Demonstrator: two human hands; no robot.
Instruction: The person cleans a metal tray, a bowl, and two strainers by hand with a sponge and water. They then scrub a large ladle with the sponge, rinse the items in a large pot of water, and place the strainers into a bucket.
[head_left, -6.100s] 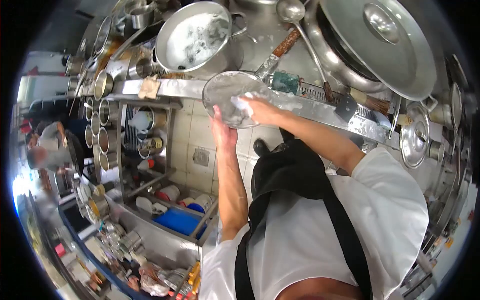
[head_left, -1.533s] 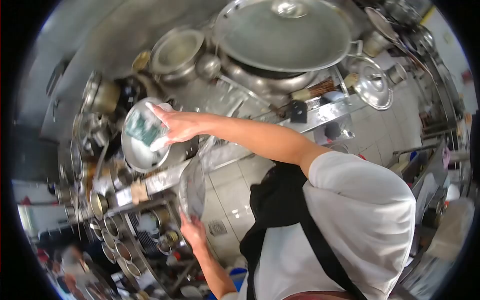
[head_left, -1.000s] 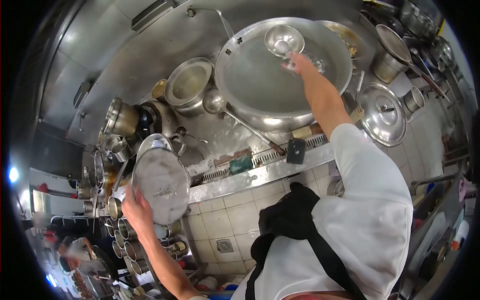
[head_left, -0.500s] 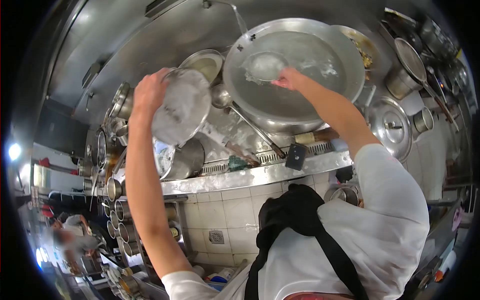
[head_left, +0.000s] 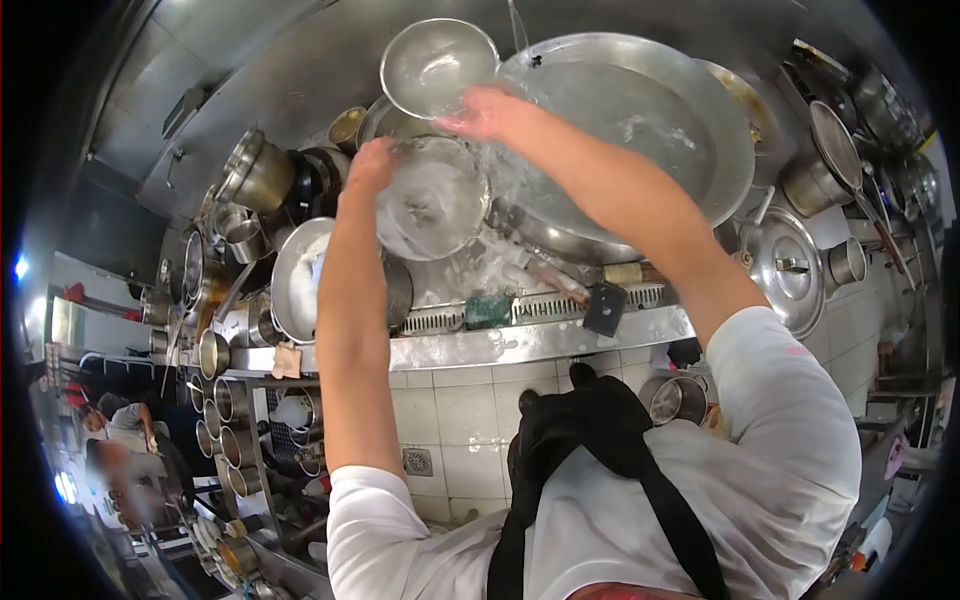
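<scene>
My right hand (head_left: 482, 112) grips the rim of a shiny round metal bowl (head_left: 438, 62), raised to the left of the large metal pot (head_left: 742, 150) of cloudy water. My left hand (head_left: 374, 165) is closed on the left rim of a round metal basin (head_left: 470, 235), whose inside looks wet and swirled. The basin sits just below the raised bowl in this view, left of the large pot. Beneath my left forearm, another metal bowl (head_left: 290, 285) is partly covered.
A thin stream from a tap (head_left: 517, 25) falls near the large pot. Along the counter's front lie a green scouring pad (head_left: 487, 311), a dark box-like thing (head_left: 605, 308) and a drain grate (head_left: 540, 306). A pot lid (head_left: 790, 290) and a long-handled strainer (head_left: 835, 140) are to the right.
My right hand has lifted the bowl out of the large pot's water and brought it left. My left hand has moved right with the basin, whose inside now looks wet.
</scene>
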